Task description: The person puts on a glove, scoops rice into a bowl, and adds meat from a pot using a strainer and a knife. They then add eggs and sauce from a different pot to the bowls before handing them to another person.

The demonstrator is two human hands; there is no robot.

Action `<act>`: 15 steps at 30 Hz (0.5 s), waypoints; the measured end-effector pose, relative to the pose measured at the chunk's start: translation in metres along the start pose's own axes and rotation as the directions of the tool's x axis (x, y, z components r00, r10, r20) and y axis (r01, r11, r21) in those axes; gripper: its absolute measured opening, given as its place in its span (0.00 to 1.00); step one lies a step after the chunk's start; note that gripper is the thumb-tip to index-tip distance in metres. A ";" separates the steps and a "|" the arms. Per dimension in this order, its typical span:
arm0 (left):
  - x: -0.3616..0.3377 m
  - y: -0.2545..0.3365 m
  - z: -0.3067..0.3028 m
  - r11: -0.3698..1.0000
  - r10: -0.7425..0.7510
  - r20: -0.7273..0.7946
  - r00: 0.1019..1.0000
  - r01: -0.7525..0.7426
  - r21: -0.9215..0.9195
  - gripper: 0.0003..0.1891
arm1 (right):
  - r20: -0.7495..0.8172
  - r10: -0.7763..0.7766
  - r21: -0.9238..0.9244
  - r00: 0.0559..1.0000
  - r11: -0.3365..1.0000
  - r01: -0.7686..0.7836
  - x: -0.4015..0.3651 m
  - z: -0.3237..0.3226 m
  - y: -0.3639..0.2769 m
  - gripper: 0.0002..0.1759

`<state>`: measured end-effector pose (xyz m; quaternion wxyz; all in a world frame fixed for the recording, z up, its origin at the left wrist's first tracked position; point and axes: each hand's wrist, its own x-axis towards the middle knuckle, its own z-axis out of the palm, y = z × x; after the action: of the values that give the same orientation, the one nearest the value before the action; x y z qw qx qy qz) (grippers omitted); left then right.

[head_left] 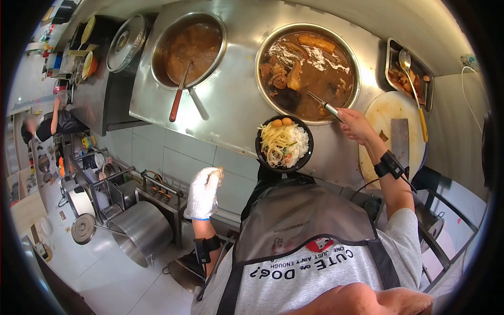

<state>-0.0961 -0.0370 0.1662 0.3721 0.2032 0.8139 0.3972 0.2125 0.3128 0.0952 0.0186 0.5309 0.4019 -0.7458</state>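
Note:
My right hand point(358, 126) is closed round the grip of a steel-handled utensil point(329, 108); its lower end is hidden in the brown broth of a large round pot of stewed meat point(357, 94). Just below that pot's near edge, a black bowl point(284, 144) holds white rice, pale noodle-like strips and two brown eggs. My left hand point(203, 194), in a white knit glove, is raised over the floor to the left of the bowl. Its fingers are curled together, with a brownish patch at the tips, and I cannot tell whether they hold anything.
A second pot point(223, 52) of stew has a red-handled ladle point(178, 100). At right, a cleaver point(400, 142) lies on a round cutting board point(375, 113), beside a meat tray point(389, 58) with a yellow-handled spoon point(415, 86). A person point(50, 126) is at far left, beyond a big steel pot point(144, 233).

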 end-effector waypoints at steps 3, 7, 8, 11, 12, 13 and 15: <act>0.001 -0.002 -0.001 1.000 0.010 0.013 1.000 -0.010 0.005 0.09 | 0.003 0.020 0.037 1.000 0.999 -0.021 -0.004 -0.002 0.002 0.23; 0.002 -0.002 0.000 1.000 0.029 0.005 1.000 -0.029 0.013 0.09 | -0.029 -0.005 0.021 1.000 1.000 0.005 -0.011 -0.004 0.006 0.22; 0.002 0.000 0.001 1.000 0.014 0.005 1.000 -0.014 -0.017 0.09 | -0.050 -0.013 -0.009 0.999 1.000 0.012 -0.012 -0.005 0.008 0.22; 0.001 0.006 0.003 0.999 0.004 0.005 1.000 -0.004 -0.036 0.09 | -0.056 -0.043 -0.030 0.997 0.999 0.042 -0.023 -0.007 0.011 0.22; 0.001 0.008 0.003 1.000 0.008 0.005 1.000 -0.007 -0.025 0.09 | -0.058 -0.043 -0.028 0.997 0.999 0.041 -0.026 -0.009 0.011 0.22; 0.001 0.008 0.004 1.000 0.008 0.008 1.000 -0.008 -0.024 0.09 | -0.065 -0.041 -0.004 0.997 0.999 0.040 -0.029 -0.010 0.012 0.22; 0.002 0.008 0.006 1.000 0.017 0.014 1.000 -0.017 -0.014 0.09 | -0.077 -0.036 0.022 0.996 0.999 0.038 -0.033 -0.016 0.016 0.22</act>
<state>-0.0930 -0.0277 0.1696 0.3760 0.2101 0.8067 0.4046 0.2469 0.2988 0.1102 -0.0169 0.5519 0.4031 -0.7298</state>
